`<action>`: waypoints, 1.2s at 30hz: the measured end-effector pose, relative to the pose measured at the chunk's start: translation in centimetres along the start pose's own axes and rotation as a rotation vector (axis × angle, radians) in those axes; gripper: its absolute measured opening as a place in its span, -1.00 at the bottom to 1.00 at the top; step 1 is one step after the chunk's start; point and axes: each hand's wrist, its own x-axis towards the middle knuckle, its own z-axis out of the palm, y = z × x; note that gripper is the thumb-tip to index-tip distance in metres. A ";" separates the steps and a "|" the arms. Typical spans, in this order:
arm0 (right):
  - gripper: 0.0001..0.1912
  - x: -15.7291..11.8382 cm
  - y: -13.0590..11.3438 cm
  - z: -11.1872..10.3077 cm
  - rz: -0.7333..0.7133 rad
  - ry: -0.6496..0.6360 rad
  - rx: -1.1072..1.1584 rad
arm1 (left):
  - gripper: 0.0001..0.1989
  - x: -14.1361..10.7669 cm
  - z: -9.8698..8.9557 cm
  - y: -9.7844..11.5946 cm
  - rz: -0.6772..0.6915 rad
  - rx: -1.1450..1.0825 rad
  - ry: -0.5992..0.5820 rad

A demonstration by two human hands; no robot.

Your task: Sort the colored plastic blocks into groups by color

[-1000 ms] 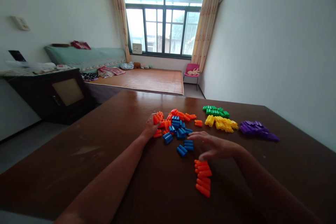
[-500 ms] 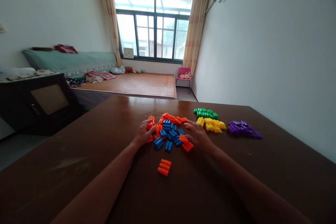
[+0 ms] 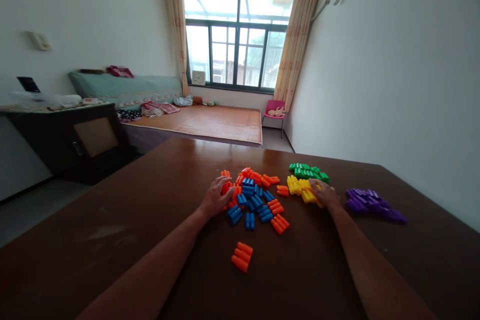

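My left hand rests at the left edge of a mixed heap, its thumb and fingers apart and curved around a few orange plastic pieces. Blue pieces, shaped like short joined tubes, lie in the heap's middle among more orange ones. To the right, my right hand lies with extended fingers on the right end of the yellow pieces; its fingertips partly cover them. A lone orange piece sits nearer to me, between my forearms.
Green pieces are grouped just behind the yellow ones, and purple pieces lie farther right. All stand on a brown glossy table. Beyond are a bed, a pink chair and a dark cabinet.
My right hand has moved right, off the orange pieces at the heap's right side and onto the yellow group. The left hand stays at the heap. The camera view has turned slightly left.
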 end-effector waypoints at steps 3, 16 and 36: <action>-0.52 -0.6 -1.8 1.4 -0.120 -0.055 0.081 | -0.56 -0.3 -0.1 0.5 0.020 0.026 -0.053; -0.48 -6.1 -12.9 7.0 -0.381 -0.020 0.525 | -0.24 -0.9 -0.3 1.4 0.100 0.065 -0.271; -0.42 0.0 -13.0 -2.5 -0.404 0.014 0.537 | -0.61 -0.4 0.2 0.4 0.053 -0.006 -0.088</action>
